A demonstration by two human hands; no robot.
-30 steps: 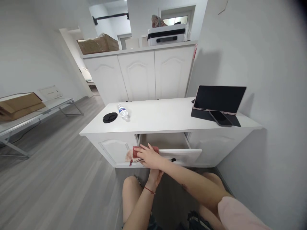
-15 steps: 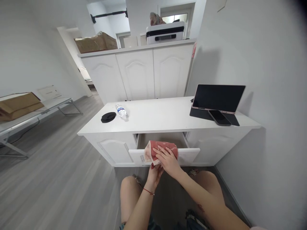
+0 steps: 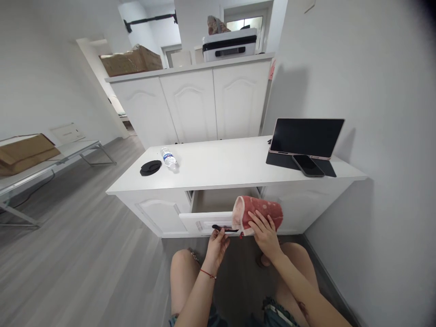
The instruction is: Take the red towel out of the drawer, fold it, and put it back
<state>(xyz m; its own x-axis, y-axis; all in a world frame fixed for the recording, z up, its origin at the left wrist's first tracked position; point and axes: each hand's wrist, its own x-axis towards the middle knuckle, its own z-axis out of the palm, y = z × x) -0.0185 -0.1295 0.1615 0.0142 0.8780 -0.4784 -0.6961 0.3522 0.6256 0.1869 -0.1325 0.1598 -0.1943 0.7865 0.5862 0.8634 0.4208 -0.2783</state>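
Observation:
My right hand lies over a red and pale pink cloth pouch, its fingers across the near side and its thumb out of sight. The pouch's pale opening faces left, and a small dark red bit hangs below it. Left of the pouch, my left hand pinches a slim black object before the drawer front; whether it is loose or a handle I cannot tell. The white drawer stands pulled out, with its grey interior partly showing behind the pouch.
On the white cabinet top lie a water bottle and a black disc-like item at left. A tablet stands at right with a phone before it. My knees flank the drawer.
The pouch and my right hand have moved right, away from the drawer's middle. My left hand has come away from the pouch, and the black object now shows at its fingertips.

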